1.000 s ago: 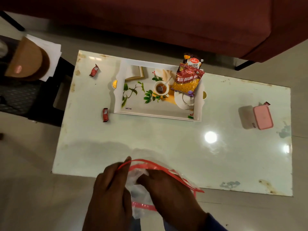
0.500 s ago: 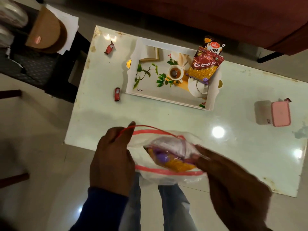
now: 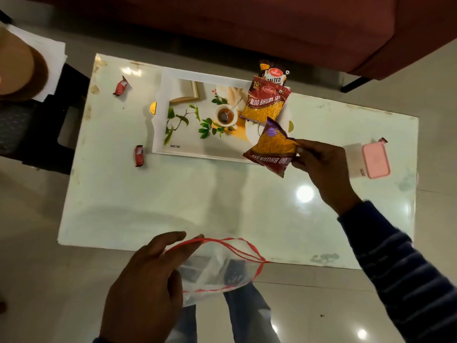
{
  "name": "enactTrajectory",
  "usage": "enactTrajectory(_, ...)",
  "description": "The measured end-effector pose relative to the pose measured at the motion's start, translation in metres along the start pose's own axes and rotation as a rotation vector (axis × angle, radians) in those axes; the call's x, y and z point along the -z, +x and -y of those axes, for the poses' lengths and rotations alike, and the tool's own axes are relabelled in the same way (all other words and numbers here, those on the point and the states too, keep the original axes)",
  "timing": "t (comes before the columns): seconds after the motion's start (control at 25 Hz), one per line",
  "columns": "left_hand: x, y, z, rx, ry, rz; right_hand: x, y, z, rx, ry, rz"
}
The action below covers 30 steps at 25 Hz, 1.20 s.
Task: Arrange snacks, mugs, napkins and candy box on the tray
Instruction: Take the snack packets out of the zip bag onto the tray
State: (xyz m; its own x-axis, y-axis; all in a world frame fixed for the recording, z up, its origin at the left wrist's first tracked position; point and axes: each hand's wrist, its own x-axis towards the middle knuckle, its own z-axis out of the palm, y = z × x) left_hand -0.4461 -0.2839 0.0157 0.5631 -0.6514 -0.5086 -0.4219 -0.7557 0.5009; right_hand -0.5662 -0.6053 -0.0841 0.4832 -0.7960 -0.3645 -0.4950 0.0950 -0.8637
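Note:
A white printed tray (image 3: 188, 149) lies on the pale table (image 3: 173, 194). Two snack packets lean at its far right corner: an Aloo Bhujia Sev packet (image 3: 267, 102) and a salted packet (image 3: 273, 73) behind it. My right hand (image 3: 321, 164) pinches a second Aloo Bhujia Sev packet (image 3: 272, 152) by its edge, above the tray's near right corner. My left hand (image 3: 146, 280) grips a clear zip bag (image 3: 220, 266) with a red rim at the table's near edge. A pink box (image 3: 376, 160) sits at the right.
Two small red candy wrappers lie left of the tray, one (image 3: 120, 85) far and one (image 3: 139, 155) near. A dark stool (image 3: 44, 125) with white paper (image 3: 49, 60) stands to the left. A red sofa (image 3: 247, 26) runs behind the table.
My right hand has drawn the snack packet out of the zip bag and carried it up toward the tray. My left hand still holds the bag.

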Motion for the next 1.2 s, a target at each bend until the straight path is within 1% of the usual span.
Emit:
enactTrajectory(0.08,-0.001,0.002,0.000,-0.006,-0.047,0.013,-0.003,0.032,-0.018,-0.011,-0.104,0.050)
enactTrajectory(0.2,-0.003,0.004,0.005,-0.088,-0.017,0.016,-0.008,0.070,-0.031,-0.015,-0.215,0.092)
enactTrajectory(0.32,-0.006,0.006,0.007,-0.103,-0.013,0.004,-0.011,0.097,-0.031,-0.011,-0.332,0.132)
enactTrajectory(0.36,-0.007,0.007,0.006,-0.108,-0.006,-0.005,-0.013,0.103,-0.029,0.036,-0.436,0.155)
enactTrajectory(0.44,-0.010,0.009,0.005,-0.146,0.014,-0.031,-0.014,0.111,-0.022,0.214,-0.748,0.214)
enactTrajectory(0.48,-0.010,0.010,0.004,-0.163,0.024,-0.037,-0.015,0.115,-0.015,0.291,-0.871,0.266)
enactTrajectory(0.6,-0.010,0.014,-0.001,-0.219,0.044,-0.050,-0.022,0.124,0.017,0.412,-1.208,0.470)
enactTrajectory(0.68,-0.013,0.016,-0.005,-0.221,0.069,-0.037,-0.037,0.130,0.036,0.604,-1.487,0.511)
enactTrajectory(0.76,-0.018,0.018,-0.006,-0.200,0.060,0.015,-0.059,0.126,0.047,0.779,-1.713,0.538)
enactTrajectory(0.84,-0.021,0.021,-0.007,-0.216,0.053,0.051,-0.086,0.118,0.043,0.860,-1.940,0.653)
enactTrajectory(0.88,-0.024,0.023,-0.006,-0.229,0.041,0.061,-0.098,0.112,0.036,0.867,-2.025,0.715)
enactTrajectory(0.92,-0.026,0.024,-0.005,-0.246,0.023,0.070,-0.105,0.107,0.027,0.867,-2.072,0.740)
enactTrajectory(1.0,-0.029,0.026,-0.005,-0.264,-0.043,0.083,-0.110,0.099,0.010,0.879,-2.015,0.686)
enactTrajectory(1.08,-0.031,0.026,-0.005,-0.253,-0.106,0.069,-0.103,0.091,-0.011,0.960,-1.833,0.622)
enactTrajectory(1.12,-0.033,0.026,-0.005,-0.231,-0.129,0.051,-0.097,0.085,-0.018,0.954,-1.712,0.589)
enactTrajectory(1.16,-0.033,0.026,-0.006,-0.206,-0.149,0.021,-0.090,0.077,-0.024,0.895,-1.533,0.523)
enactTrajectory(1.2,-0.033,0.026,-0.008,-0.178,-0.169,-0.006,-0.082,0.067,-0.028,0.776,-1.296,0.423)
